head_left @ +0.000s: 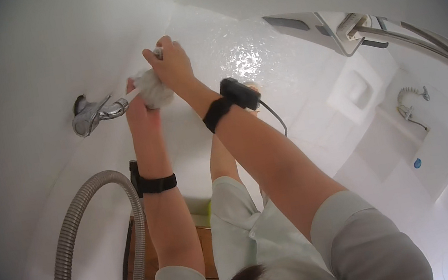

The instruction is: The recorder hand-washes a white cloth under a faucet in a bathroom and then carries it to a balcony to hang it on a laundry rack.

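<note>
A wet, white-grey bundle (153, 91), seemingly cloth, is held between my two hands just right of the chrome tap (96, 114). A pale stream runs from the tap's spout onto it. My left hand (142, 107) is below and left of the bundle, closed against it, with most of its fingers hidden behind. My right hand (172, 65) lies across the top right of the bundle, its fingers curled round a greyish end that pokes out by the thumb. Each wrist wears a black strap with a small black device.
Spattered water glints on the white floor (247, 63) beyond my hands. A ribbed grey hose (81, 218) arches at the left. On the right are a wall-mounted white panel (312, 32), a white squat toilet (354, 90) and a coiled hose (407, 96). A brown wooden piece (207, 254) stands below.
</note>
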Demonstrator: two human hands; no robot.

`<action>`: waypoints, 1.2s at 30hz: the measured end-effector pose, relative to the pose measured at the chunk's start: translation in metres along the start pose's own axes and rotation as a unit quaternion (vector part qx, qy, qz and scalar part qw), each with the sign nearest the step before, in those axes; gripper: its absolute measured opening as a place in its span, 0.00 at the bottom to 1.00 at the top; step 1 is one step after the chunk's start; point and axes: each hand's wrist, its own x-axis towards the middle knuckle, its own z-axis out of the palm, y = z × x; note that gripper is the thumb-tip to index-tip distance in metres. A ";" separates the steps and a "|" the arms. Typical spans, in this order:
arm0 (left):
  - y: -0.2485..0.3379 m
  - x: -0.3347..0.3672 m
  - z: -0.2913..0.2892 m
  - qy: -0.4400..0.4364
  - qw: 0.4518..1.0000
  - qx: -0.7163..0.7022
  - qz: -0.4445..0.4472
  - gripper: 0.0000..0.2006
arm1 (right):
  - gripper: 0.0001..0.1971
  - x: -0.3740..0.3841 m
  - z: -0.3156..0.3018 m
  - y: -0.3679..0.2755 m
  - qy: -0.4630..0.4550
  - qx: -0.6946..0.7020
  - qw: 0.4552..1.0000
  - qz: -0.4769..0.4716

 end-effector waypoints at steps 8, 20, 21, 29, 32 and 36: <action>0.021 -0.006 -0.003 -0.073 0.987 0.132 0.052 0.11 | 0.23 -0.041 0.025 -0.027 -0.047 0.320 0.946 0.009; -0.007 0.003 -0.029 -0.062 0.995 -0.061 -0.050 0.14 | 0.12 -0.093 0.037 -0.042 0.045 -0.057 0.972 -0.225; -0.013 0.003 -0.022 -0.061 0.995 -0.051 -0.052 0.14 | 0.12 -0.100 0.033 -0.041 0.095 -0.043 0.962 -0.252; -0.033 0.016 -0.021 -0.089 0.993 -0.042 -0.065 0.15 | 0.10 -0.044 0.006 -0.011 -0.026 -0.060 0.995 -0.072; -0.016 0.033 -0.067 -0.230 0.945 -0.212 -0.092 0.16 | 0.10 -0.081 0.045 -0.017 0.039 -0.068 0.987 -0.137; -0.030 0.013 -0.045 -0.152 0.970 -0.169 -0.085 0.16 | 0.11 -0.051 0.037 0.002 0.037 -0.112 0.971 -0.208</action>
